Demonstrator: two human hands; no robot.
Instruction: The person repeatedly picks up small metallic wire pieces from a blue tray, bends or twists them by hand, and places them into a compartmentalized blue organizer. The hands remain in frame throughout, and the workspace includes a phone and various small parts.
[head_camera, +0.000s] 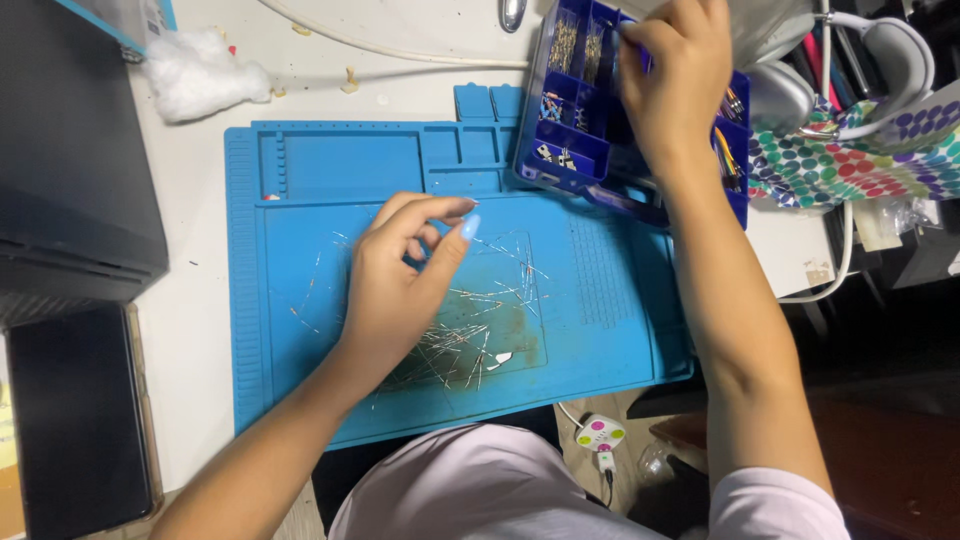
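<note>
Your left hand (395, 290) hovers over the blue mat (300, 250) on the white desk (190, 320), thumb and forefinger pinched together; whether this grip holds a piece cannot be told; thin wire-legged parts (470, 340) lie scattered on the mat just beneath it. Your right hand (675, 80) reaches into the blue compartment box (565, 150) at the mat's far right corner, fingers curled down inside; its grip state cannot be told. A cotton wad (200, 75) lies far left.

thin wire parts (470, 330) lie scattered on the mat (300, 180); a compartment box (570, 130) perhaps overlaps its far right corner.
</note>
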